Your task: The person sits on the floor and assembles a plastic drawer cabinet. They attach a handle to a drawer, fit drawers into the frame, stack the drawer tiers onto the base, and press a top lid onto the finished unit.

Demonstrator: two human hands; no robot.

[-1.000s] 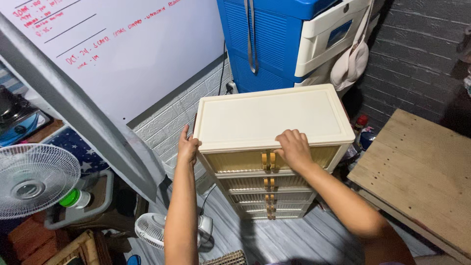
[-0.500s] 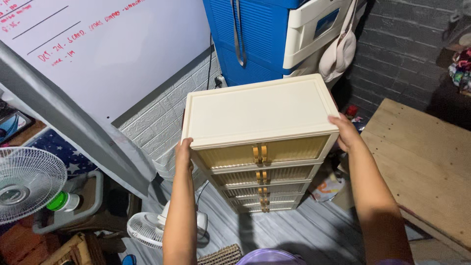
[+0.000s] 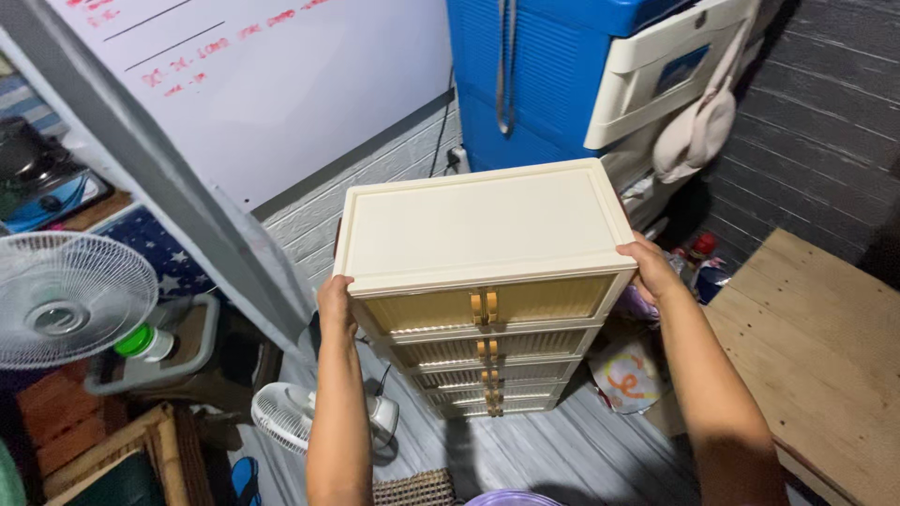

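A tall cream plastic drawer cabinet [image 3: 478,225] with several drawers and tan handles stands in the middle of the view, seen from above. My left hand [image 3: 336,302] grips its left front corner just under the top. My right hand [image 3: 650,267] grips the right front corner. Both arms reach forward from the bottom of the frame. The cabinet's base is near the grey striped floor; whether it touches I cannot tell.
A blue and white plastic cabinet [image 3: 572,75] stands behind, against a dark brick wall. A whiteboard [image 3: 253,84] leans at the left. A wooden platform [image 3: 825,356] is at the right. A standing fan [image 3: 66,300] and a small fan [image 3: 291,417] sit at the left.
My right hand moved from the top drawer's front to the cabinet's right corner. The cabinet now sits closer and more centred in view, held at both sides.
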